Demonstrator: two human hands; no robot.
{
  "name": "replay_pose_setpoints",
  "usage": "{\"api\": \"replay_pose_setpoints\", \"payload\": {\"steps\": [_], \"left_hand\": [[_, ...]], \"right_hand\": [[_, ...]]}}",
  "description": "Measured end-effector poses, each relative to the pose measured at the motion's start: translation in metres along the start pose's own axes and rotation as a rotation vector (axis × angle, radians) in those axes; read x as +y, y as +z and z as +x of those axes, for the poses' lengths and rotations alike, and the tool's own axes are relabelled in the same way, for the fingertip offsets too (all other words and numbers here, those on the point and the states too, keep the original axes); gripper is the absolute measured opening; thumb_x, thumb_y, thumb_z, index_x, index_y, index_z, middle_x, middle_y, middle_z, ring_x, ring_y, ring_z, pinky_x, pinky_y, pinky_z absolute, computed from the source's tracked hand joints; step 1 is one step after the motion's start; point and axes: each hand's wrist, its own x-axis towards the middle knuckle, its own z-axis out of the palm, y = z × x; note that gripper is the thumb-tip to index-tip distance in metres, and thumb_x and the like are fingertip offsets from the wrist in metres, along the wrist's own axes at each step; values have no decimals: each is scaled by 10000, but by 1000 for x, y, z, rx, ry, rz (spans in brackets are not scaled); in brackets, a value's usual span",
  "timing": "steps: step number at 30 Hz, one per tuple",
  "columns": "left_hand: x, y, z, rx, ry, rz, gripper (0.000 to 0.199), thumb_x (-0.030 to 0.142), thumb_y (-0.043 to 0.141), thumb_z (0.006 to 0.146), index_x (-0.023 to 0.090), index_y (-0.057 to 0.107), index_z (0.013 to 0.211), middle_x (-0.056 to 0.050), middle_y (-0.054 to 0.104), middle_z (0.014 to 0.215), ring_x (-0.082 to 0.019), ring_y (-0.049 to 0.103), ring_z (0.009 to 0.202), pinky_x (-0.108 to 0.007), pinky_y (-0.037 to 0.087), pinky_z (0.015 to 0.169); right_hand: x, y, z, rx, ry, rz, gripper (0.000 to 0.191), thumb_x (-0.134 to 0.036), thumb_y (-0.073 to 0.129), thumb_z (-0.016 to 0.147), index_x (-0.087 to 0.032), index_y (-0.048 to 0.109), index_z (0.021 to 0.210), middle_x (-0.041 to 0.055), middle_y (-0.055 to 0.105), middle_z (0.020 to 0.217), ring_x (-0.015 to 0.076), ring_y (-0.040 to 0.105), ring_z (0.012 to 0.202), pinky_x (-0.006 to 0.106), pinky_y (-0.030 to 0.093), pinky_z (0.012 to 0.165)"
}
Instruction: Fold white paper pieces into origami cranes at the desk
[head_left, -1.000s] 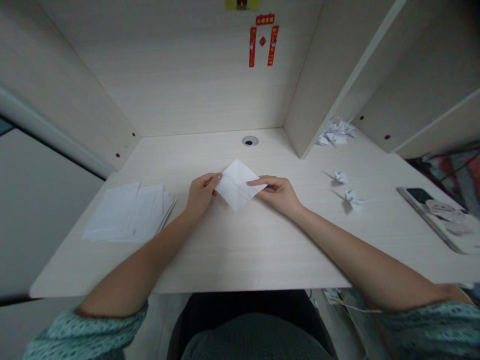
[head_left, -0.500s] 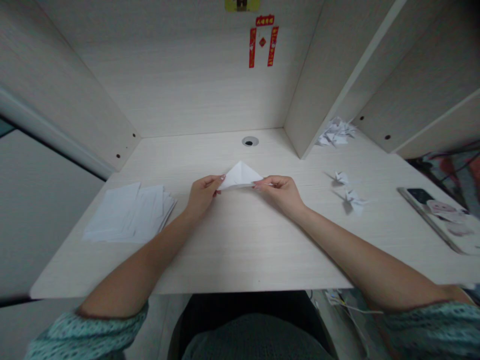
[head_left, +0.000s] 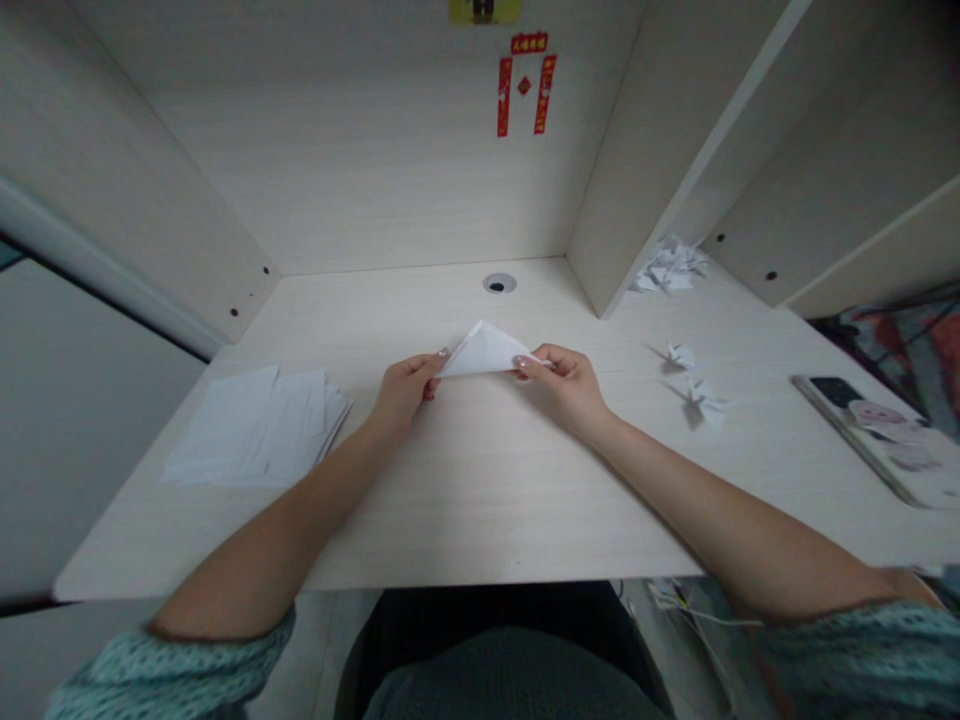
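Note:
A white sheet of paper (head_left: 484, 352), folded to a triangle with its peak pointing away from me, is held over the middle of the desk. My left hand (head_left: 409, 388) pinches its left corner between thumb and fingers. The right corner is gripped by my right hand (head_left: 566, 383), its thumb lying on top of the paper. The fingers under the paper are partly hidden.
A stack of white paper sheets (head_left: 240, 425) lies on the desk (head_left: 450, 520) at the left. Two small folded paper pieces (head_left: 681, 356) and a phone (head_left: 877, 435) are at the right. More folded pieces (head_left: 671, 265) are piled behind the upright divider (head_left: 637, 180).
The paper's front now looks flat and smooth, where a middle crease and a raised lower edge showed before. My right thumb has moved onto the paper's face.

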Motion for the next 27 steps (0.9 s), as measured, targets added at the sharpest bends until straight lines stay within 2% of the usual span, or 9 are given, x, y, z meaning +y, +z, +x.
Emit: {"api": "replay_pose_setpoints", "payload": {"steps": [3, 5, 9, 12, 15, 19, 21, 24, 27], "left_hand": [[1, -2, 0, 108, 108, 0, 396, 540, 596, 769, 153, 679, 784, 11, 511, 561, -84, 411, 489, -208, 319, 462], [4, -1, -2, 131, 131, -60, 459, 570, 540, 800, 152, 692, 912, -36, 622, 699, -97, 510, 561, -209, 383, 514], [10, 5, -11, -2, 64, -109, 589, 622, 539, 774, 149, 668, 1101, -106, 704, 970, -174, 647, 816, -257, 473, 683], [9, 11, -16, -103, 35, -90, 617, 517, 710, 677, 148, 644, 1167, -78, 720, 930, -174, 643, 797, -261, 469, 701], [5, 15, -18, -138, 5, -113, 609, 444, 761, 640, 148, 651, 1160, -60, 729, 860, -167, 632, 735, -251, 459, 648], [2, 19, -20, -118, -24, -197, 471, 431, 744, 656, 136, 706, 1021, -75, 733, 843, -168, 627, 688, -252, 457, 592], [3, 20, -22, -97, -15, -185, 400, 410, 743, 662, 137, 724, 954, -64, 732, 801, -148, 605, 631, -237, 430, 549], [7, 21, -25, -81, 7, -139, 340, 380, 735, 679, 142, 737, 922, -48, 730, 760, -124, 575, 581, -220, 393, 512], [9, 23, -26, -80, 20, -127, 319, 368, 709, 710, 145, 742, 936, -51, 737, 783, -128, 587, 599, -224, 406, 524]], "right_hand": [[3, -1, 1, 24, 9, 54, 352, -487, 733, 688, -195, 555, 606, 9, 662, 608, 134, 580, 575, 249, 415, 565], [3, 1, -1, -18, 24, -1, 354, -491, 726, 689, -192, 550, 618, -7, 628, 579, 117, 538, 530, 228, 370, 505], [-1, 5, -10, -103, -11, -147, 343, -470, 697, 719, -190, 528, 616, -39, 532, 538, 91, 445, 489, 216, 303, 462], [-2, 6, -13, -121, -126, -249, 302, -422, 680, 748, -186, 549, 611, -25, 556, 588, 105, 481, 559, 239, 364, 546], [-1, 6, -13, -128, -167, -294, 285, -419, 675, 754, -193, 561, 621, -18, 577, 610, 122, 512, 592, 255, 395, 582], [2, 6, -12, -123, -144, -266, 237, -412, 691, 745, -197, 609, 687, -4, 623, 659, 136, 561, 610, 264, 444, 594], [3, 7, -12, -105, -145, -224, 200, -387, 701, 741, -202, 657, 804, 21, 675, 784, 152, 608, 679, 272, 480, 623], [2, 8, -12, -99, -175, -191, 262, -343, 702, 747, -229, 688, 983, 51, 702, 1000, 179, 647, 828, 281, 512, 669], [0, 8, -12, -122, -173, -210, 269, -333, 689, 763, -249, 707, 1018, 53, 712, 1058, 195, 652, 900, 294, 525, 693]]}}
